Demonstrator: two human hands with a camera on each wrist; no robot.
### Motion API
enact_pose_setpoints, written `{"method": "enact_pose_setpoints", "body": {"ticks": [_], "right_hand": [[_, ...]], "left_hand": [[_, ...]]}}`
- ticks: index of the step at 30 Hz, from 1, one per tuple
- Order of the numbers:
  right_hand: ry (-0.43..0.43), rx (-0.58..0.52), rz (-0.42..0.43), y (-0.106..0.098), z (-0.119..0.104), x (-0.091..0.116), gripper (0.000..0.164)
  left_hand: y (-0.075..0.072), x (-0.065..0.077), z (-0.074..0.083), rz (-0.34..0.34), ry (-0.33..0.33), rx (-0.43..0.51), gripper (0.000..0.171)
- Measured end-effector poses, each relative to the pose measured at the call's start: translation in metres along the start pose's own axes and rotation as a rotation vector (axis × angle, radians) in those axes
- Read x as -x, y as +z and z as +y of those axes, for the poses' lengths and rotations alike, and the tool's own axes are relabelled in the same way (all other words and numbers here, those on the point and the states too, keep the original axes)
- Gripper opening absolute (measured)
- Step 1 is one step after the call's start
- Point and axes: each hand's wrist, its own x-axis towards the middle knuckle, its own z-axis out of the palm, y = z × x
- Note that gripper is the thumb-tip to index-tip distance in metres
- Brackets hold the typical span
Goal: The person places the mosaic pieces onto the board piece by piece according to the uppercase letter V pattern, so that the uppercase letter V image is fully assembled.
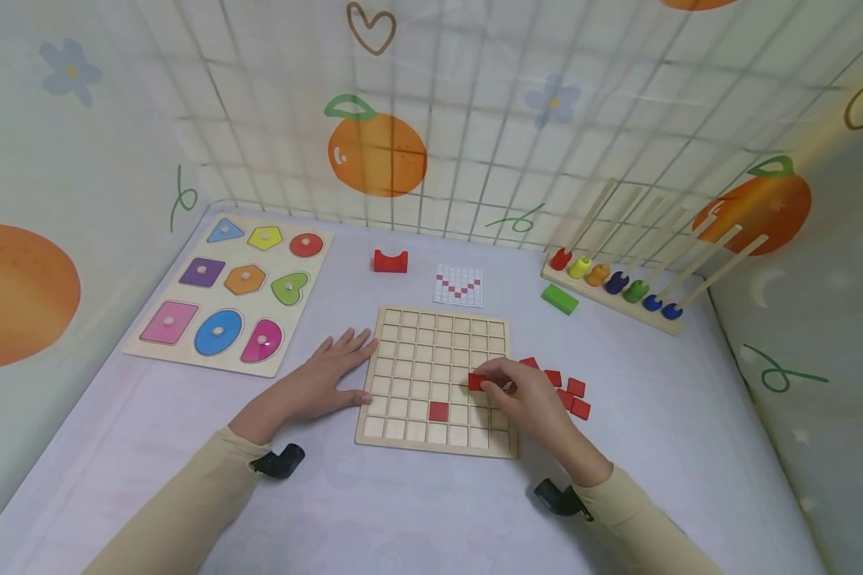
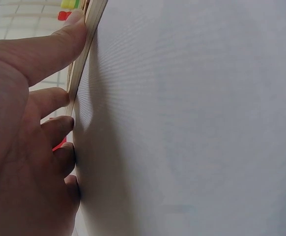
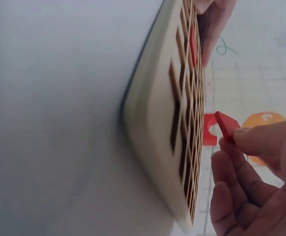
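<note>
Red square tile (image 1: 476, 382) pinched in right hand (image 1: 528, 399), wooden grid board (image 1: 422, 371) below those fingertips apparently steadied by spread-fingered left hand (image 1: 324, 378).

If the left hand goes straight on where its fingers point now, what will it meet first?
Most likely the wooden grid board: the left hand lies at its left edge, though exact contact is hard to judge.

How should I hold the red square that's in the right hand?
Best, I think, pinch the red square by its right edge, coming from the right, as the right hand does. It's thin and flat, and that leaves its left edge sticking out over the board.
</note>
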Motion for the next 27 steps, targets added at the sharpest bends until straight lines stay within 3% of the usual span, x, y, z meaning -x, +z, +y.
{"method": "enact_pose_setpoints", "body": {"ticks": [17,27], "right_hand": [[-0.013,-0.072,-0.099,0.039,-0.032,-0.013,0.017],[-0.05,0.059,-0.082,0.052,-0.04,-0.02,0.017]], "left_hand": [[0.001,0.0,-0.001,0.002,-0.003,0.0,0.09],[0.002,-0.001,-0.003,0.005,-0.007,-0.004,0.09]]}}
